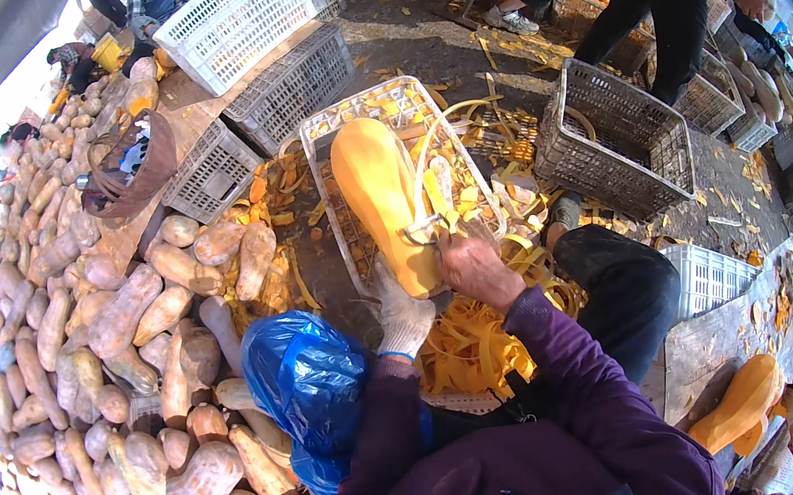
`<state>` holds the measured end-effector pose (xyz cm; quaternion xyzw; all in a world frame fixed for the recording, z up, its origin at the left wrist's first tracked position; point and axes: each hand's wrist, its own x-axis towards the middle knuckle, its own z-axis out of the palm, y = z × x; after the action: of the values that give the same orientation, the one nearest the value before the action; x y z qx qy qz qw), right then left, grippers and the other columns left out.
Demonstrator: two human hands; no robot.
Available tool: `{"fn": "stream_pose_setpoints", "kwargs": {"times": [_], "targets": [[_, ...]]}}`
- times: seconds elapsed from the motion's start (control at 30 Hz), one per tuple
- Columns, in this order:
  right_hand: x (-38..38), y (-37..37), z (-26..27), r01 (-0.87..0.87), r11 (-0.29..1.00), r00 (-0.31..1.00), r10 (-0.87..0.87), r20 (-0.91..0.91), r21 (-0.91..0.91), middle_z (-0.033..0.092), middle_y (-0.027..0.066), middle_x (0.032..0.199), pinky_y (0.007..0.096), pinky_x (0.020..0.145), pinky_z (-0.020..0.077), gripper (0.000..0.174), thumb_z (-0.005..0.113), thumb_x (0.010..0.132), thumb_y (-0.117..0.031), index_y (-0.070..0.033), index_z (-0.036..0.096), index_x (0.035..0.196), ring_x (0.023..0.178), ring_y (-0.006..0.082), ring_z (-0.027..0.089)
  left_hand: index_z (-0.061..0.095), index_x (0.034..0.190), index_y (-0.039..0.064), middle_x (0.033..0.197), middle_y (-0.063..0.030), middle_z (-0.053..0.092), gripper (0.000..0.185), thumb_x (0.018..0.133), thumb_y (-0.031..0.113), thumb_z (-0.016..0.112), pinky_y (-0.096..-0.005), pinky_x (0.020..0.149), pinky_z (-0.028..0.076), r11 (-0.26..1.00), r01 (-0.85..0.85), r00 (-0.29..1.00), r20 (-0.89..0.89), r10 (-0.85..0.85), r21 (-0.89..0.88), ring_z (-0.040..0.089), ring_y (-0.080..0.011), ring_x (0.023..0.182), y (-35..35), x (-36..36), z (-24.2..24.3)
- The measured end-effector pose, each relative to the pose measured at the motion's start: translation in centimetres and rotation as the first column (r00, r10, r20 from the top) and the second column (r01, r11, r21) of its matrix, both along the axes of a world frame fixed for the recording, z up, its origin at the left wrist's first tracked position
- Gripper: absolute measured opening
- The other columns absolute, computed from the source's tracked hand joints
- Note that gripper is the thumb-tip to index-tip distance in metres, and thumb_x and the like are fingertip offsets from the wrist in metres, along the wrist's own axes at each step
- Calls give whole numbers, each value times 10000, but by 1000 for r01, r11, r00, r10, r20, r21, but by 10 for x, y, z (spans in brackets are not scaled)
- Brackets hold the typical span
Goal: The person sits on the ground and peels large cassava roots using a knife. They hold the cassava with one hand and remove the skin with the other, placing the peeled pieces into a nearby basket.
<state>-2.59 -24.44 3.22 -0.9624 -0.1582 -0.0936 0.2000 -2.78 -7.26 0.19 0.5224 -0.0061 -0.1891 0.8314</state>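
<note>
A butternut-shaped squash [374, 190], its orange flesh showing, lies lengthwise over an upturned plastic crate [332, 203] before me. My left hand [404, 314], in a pale knitted glove, holds its near end from the left. My right hand [478, 267], bare, is closed on a peeler [424, 230] whose metal head lies against the right side of the squash. A long strip of peel [423, 161] arches up from the peeler. Below both hands, curled peel [473, 342] fills a container between my legs. The peeler's handle is mostly hidden in my fingers.
Unpeeled squashes [127, 313] are heaped at left. A grey plastic crate [612, 144] stands at right, beyond my knee. A brown bag [134, 169] sits on a board at upper left. Peeled squash [740, 401] lies at lower right. Other people are at the far side, one standing upper right.
</note>
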Motion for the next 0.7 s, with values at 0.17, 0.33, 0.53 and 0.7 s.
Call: {"fn": "stream_pose_setpoints", "kwargs": {"times": [0.17,0.33,0.53,0.7], "targets": [[-110,-27,1,-194,980,957,177,-231,-53,611,217,645,481,567,540,255,564,976,-184,60,605,1040,629,403,669,440,1504,82,1479,-153,538,718,1040,627,480,-523,982,565,957,-76,974,-226,11,-281,568,-341,1327,-5,5,-11],[-8,-16,54,-80,978,962,126,243,-193,609,176,645,430,517,533,198,593,912,-140,45,656,948,574,341,648,409,1532,138,1472,-155,505,743,1010,659,497,-511,968,552,962,-152,931,-360,62,-228,530,-380,1352,13,1,-49],[232,-20,54,-41,998,997,45,70,-57,673,245,790,542,717,537,258,527,926,-161,25,661,807,772,436,686,309,1522,44,1407,-166,518,1098,624,19,940,-460,1137,465,789,-149,937,339,-80,596,541,-318,1306,6,-16,-14],[229,2,38,-44,991,999,45,4,-130,722,226,886,518,776,571,269,526,944,-178,11,692,848,877,426,713,335,1488,36,1367,-158,540,1009,663,30,915,-449,1121,477,826,-85,951,293,-100,558,570,-317,1260,8,-10,19]]}}
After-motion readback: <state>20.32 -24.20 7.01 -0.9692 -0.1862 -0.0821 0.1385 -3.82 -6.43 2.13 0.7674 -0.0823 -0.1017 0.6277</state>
